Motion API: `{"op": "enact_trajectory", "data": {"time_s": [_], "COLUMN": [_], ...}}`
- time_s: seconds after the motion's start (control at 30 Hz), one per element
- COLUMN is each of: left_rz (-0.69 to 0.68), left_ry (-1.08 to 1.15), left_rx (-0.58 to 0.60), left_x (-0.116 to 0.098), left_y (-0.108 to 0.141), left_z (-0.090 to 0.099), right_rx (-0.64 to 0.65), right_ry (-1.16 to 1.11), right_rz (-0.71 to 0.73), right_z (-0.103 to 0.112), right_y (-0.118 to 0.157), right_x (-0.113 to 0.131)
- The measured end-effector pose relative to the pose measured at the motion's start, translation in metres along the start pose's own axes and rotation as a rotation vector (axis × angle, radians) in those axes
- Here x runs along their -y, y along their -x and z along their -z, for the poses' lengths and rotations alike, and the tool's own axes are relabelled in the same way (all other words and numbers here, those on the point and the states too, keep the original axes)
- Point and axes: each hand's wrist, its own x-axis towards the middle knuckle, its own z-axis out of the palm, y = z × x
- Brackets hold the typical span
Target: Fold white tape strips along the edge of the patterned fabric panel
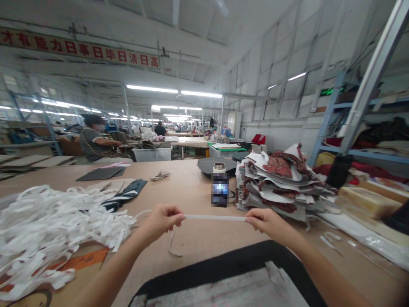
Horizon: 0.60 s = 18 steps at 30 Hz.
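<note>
A narrow white strip [215, 217] is stretched level between my two hands above the table. My left hand [168, 218] pinches one part of it, thumb against fingers. At the other end my right hand [262, 220] has the strip in a similar pinch. A loose tail of it hangs below my left hand and touches the tabletop. Left of that hand spreads a big tangled heap of white strips [54, 221]. Nearest me lies a black panel [204, 264] with a greyish, worn sheet [230, 290] over it.
A bottle-shaped container [220, 183] stands beyond the strip. To the right rises a stack of white and red-patterned pieces [275, 183]. Dark sheets [102, 173] lie at the back left. A co-worker [97, 138] sits further off at the left. Blue shelving [326, 115] stands right.
</note>
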Motion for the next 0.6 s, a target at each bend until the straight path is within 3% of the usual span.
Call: {"op": "enact_trajectory", "data": {"time_s": [0.2,0.6], "left_rz": [-0.019,-0.018], "left_ry": [0.101,0.221], "left_rx": [-0.136,-0.204], "left_x": [0.01,0.015], "left_y": [-0.008,-0.012], "left_z": [0.014,0.018], "right_rx": [-0.039,-0.092], "right_ry": [-0.019,0.046], "right_rz": [-0.078,-0.088], "right_z": [0.011,0.012], "right_y": [-0.009,-0.016], "right_x": [-0.03,-0.065]}}
